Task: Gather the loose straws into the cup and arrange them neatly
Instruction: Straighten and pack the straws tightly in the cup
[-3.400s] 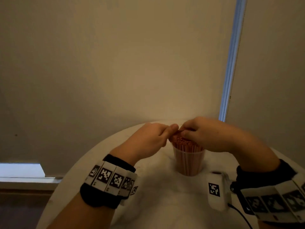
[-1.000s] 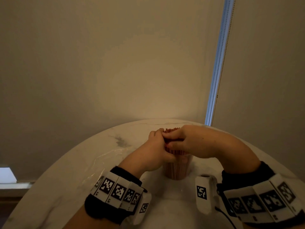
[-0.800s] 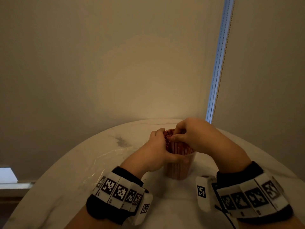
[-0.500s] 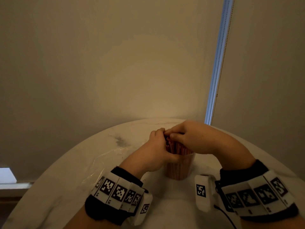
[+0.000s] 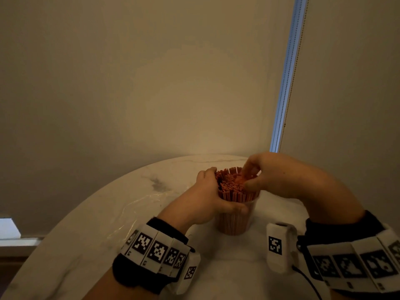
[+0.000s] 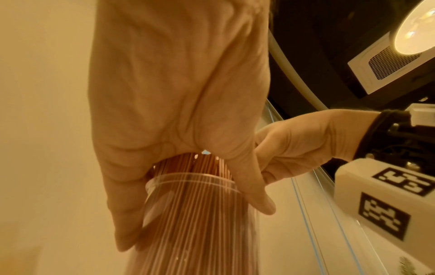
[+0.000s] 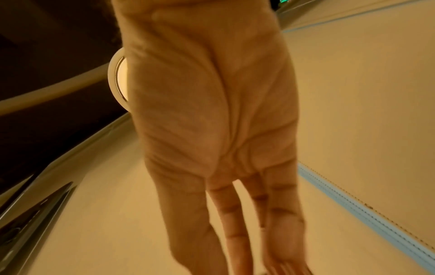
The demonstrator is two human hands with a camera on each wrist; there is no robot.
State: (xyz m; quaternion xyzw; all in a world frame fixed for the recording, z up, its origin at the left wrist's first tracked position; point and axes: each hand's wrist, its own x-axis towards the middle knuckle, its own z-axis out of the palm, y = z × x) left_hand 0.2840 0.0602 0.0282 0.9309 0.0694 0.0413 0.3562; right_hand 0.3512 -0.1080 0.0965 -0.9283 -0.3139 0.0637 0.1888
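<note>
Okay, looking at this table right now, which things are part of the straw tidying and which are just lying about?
Part of the job:
- straws, standing bunched in the cup
- cup, clear, gripped near its rim by the left hand
- right hand, fingers at the straw tops

Just there:
- table
- clear plastic film on the table

Red-orange straws (image 5: 234, 187) are seen in a clear cup (image 5: 234, 224) at lower centre. The table (image 5: 86, 245) is white, grey-veined marble. Black-and-white square codes are carried on the wristbands (image 5: 155, 249).
</note>
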